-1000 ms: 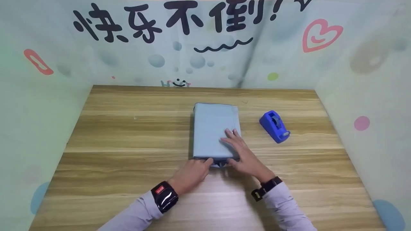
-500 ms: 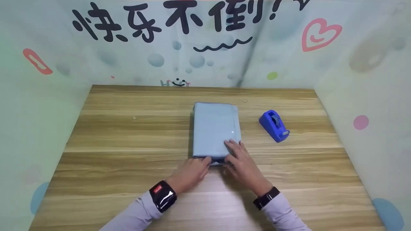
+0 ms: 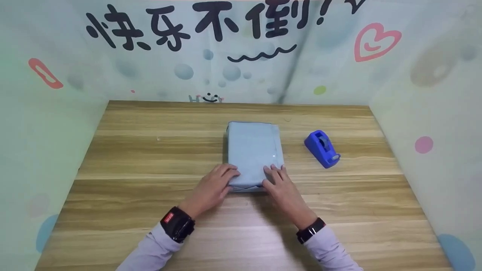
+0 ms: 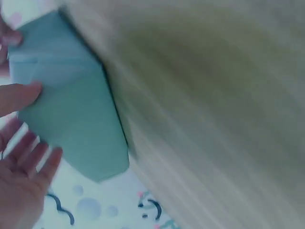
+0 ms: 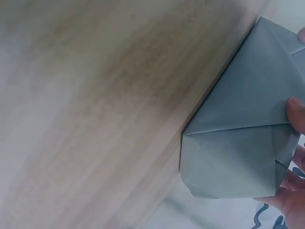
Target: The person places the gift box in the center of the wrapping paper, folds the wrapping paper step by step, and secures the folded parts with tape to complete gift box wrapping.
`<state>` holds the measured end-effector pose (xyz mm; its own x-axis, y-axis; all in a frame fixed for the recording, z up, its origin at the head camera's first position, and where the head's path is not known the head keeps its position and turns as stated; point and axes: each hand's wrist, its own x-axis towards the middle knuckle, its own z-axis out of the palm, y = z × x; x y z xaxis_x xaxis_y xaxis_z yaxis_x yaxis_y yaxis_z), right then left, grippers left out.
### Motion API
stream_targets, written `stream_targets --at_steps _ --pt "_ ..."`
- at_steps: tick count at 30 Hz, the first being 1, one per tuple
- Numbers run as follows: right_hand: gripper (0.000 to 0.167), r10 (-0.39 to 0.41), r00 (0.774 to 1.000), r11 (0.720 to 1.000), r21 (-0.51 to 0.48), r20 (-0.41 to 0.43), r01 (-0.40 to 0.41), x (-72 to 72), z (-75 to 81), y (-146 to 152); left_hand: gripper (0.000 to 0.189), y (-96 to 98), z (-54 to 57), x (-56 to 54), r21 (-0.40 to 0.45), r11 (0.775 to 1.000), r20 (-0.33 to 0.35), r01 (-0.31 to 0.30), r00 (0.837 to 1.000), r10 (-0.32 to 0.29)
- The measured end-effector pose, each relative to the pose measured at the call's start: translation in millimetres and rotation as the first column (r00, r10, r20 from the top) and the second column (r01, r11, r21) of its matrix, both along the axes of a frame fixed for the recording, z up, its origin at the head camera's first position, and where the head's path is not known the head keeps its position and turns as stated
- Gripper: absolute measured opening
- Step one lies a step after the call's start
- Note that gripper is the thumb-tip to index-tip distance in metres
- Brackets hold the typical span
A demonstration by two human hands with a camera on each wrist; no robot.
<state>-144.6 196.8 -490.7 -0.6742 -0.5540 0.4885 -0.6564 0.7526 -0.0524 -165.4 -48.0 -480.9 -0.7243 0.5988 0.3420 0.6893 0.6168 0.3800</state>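
A flat box wrapped in light blue paper (image 3: 250, 150) lies in the middle of the table, its near end showing folded paper. At its near left corner, my left hand (image 3: 211, 186) holds it with fingers over the top; the left wrist view shows the thumb (image 4: 24, 98) against the folded end. My right hand (image 3: 285, 194) grips the near right corner, fingertips on top. In the right wrist view its thumb (image 5: 296, 114) presses the end flap (image 5: 243, 90), beside a slanting crease. Part of the right fingers is hidden behind the box there.
A blue tape dispenser (image 3: 322, 148) stands right of the box. The wood-grain table (image 3: 150, 150) is enclosed by printed panels (image 3: 150, 75) at the back and both sides.
My left hand has moved from the middle of the near end to the left corner, fingers now on top. My right hand has shifted slightly nearer. The near flap now lies against the end.
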Motion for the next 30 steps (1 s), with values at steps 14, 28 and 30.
stream_targets --at_steps 14,28,30 --pt "0.015 0.026 0.998 1.0 0.005 0.065 -0.026 1.9 6.2 2 0.034 7.7 -4.4 -13.3 -0.168 0.986 -0.219 -0.004 0.975 -0.033" --pt "0.026 -0.044 0.997 0.998 0.04 -0.056 0.047 -2.3 3.5 -6 0.067 23.7 -5.3 -11.3 -0.319 0.939 -0.371 -0.13 0.929 0.002" --pt "0.029 -0.045 0.996 0.999 0.012 -0.076 0.046 -4.6 3.0 -4 0.071 29.1 -5.7 -11.1 -0.325 0.929 -0.409 -0.177 0.912 0.03"
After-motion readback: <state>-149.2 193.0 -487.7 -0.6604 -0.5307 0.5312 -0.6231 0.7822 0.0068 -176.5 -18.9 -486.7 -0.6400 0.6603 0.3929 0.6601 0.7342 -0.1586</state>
